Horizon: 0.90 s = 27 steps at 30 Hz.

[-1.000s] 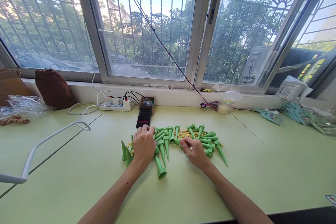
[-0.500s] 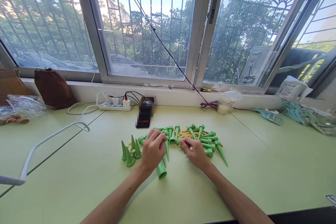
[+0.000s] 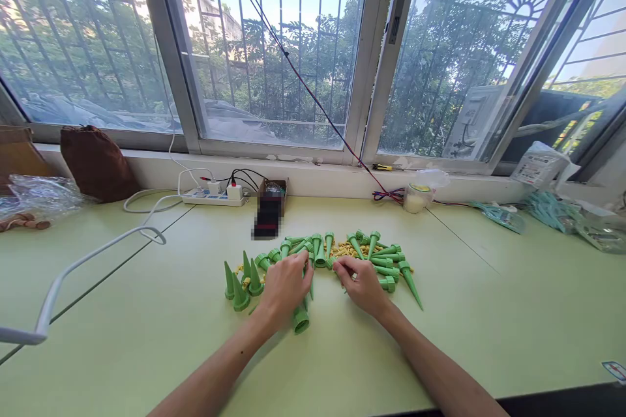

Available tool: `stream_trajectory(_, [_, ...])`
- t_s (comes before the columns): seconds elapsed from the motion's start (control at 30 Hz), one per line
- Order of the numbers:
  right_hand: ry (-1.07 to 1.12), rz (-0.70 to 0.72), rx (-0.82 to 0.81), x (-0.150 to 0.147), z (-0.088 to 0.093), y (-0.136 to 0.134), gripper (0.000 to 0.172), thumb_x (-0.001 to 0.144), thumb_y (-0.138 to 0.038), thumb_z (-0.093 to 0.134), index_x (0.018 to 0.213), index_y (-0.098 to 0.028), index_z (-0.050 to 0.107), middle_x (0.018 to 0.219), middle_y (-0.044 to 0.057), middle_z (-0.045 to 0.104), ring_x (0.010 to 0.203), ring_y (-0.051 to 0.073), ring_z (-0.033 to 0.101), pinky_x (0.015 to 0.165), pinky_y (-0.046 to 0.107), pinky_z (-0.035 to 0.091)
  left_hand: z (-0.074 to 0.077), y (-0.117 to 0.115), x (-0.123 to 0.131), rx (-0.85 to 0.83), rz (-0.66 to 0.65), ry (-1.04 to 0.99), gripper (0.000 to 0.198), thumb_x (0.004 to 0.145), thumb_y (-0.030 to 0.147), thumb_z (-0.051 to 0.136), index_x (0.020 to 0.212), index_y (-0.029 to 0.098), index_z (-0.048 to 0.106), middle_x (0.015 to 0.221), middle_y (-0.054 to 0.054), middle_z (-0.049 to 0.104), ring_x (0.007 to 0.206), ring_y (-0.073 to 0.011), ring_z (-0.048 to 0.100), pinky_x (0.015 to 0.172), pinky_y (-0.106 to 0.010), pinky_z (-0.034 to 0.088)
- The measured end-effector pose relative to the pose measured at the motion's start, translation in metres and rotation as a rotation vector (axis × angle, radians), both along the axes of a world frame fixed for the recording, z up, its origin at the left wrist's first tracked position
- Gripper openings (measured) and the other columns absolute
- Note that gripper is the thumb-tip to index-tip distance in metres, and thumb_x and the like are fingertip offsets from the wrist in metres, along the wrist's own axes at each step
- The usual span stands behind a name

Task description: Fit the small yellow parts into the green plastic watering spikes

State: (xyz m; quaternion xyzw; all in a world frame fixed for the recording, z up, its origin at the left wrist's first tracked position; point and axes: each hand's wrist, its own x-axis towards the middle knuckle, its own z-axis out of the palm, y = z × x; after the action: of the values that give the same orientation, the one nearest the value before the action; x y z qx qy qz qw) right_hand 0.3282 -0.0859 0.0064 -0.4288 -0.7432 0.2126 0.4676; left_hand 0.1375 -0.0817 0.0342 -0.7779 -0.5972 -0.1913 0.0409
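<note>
My left hand (image 3: 288, 280) is curled low over a cluster of green plastic spikes, its fingertips down among them. Whatever lies in its fingers is hidden. My right hand (image 3: 359, 280) is closed in a pinch on a green plastic spike (image 3: 331, 263), whose ribbed cap shows at the fingertips. Beneath my left wrist lies a hollow green spike (image 3: 301, 322), open end toward me. Left of that hand, several green spikes (image 3: 239, 293) stand point up. More green spikes (image 3: 386, 260) lie right of and behind my right hand, around a pile of small yellow pieces (image 3: 345, 249).
A white metal arm (image 3: 63, 280) reaches in from the left. At the back are a power strip (image 3: 212, 197), a small box (image 3: 281, 192) with a blurred dark object before it, a jar (image 3: 418, 197) and plastic bags (image 3: 552, 208). A brown bag (image 3: 98, 163) stands at left.
My left hand has come down and slightly toward me, uncovering more spikes behind it. My right hand keeps its pinch at nearly the same spot.
</note>
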Motion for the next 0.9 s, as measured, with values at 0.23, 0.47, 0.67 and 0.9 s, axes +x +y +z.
stream_trajectory(0.23, [-0.007,0.017,-0.017,-0.0001,0.0011,-0.0005,0.036,0.1,-0.036,0.048,0.069,-0.019,0.054,0.057,-0.003,0.048,0.052,0.013,0.042,0.054,0.027,0.03,-0.0027,-0.0002,0.0009,-0.097,-0.035,0.093,0.026,0.097,0.025,0.042,0.08,0.021,0.062,0.079,-0.007,0.072,0.073,-0.025,0.069,0.057,-0.03,0.03])
stream_trajectory(0.47, [-0.026,0.028,-0.03,-0.0011,0.0016,-0.0009,0.036,0.099,-0.036,0.048,0.068,-0.019,0.054,0.056,-0.003,0.049,0.052,0.013,0.043,0.054,0.027,0.032,-0.001,-0.0018,0.0028,-0.113,-0.061,0.094,0.027,0.098,0.026,0.043,0.08,0.021,0.061,0.078,-0.007,0.072,0.074,-0.0249,0.069,0.058,-0.03,0.032])
stream_trajectory(0.67, [-0.019,0.035,-0.032,-0.0004,0.0033,-0.0012,0.036,0.099,-0.036,0.048,0.067,-0.019,0.052,0.056,-0.003,0.048,0.052,0.012,0.043,0.054,0.026,0.032,0.0013,-0.0023,0.0013,-0.137,-0.041,0.087,0.029,0.098,0.026,0.041,0.082,0.021,0.065,0.076,-0.008,0.071,0.074,-0.0255,0.069,0.06,-0.031,0.036])
stream_trajectory(0.9, [-0.02,0.033,-0.035,-0.0008,0.0042,-0.0032,0.038,0.1,-0.038,0.047,0.066,-0.02,0.052,0.056,-0.003,0.049,0.052,0.013,0.043,0.054,0.027,0.033,-0.0015,-0.0022,-0.0008,-0.156,-0.071,0.148,0.028,0.097,0.025,0.042,0.084,0.02,0.066,0.079,-0.009,0.072,0.076,-0.0265,0.069,0.061,-0.031,0.036])
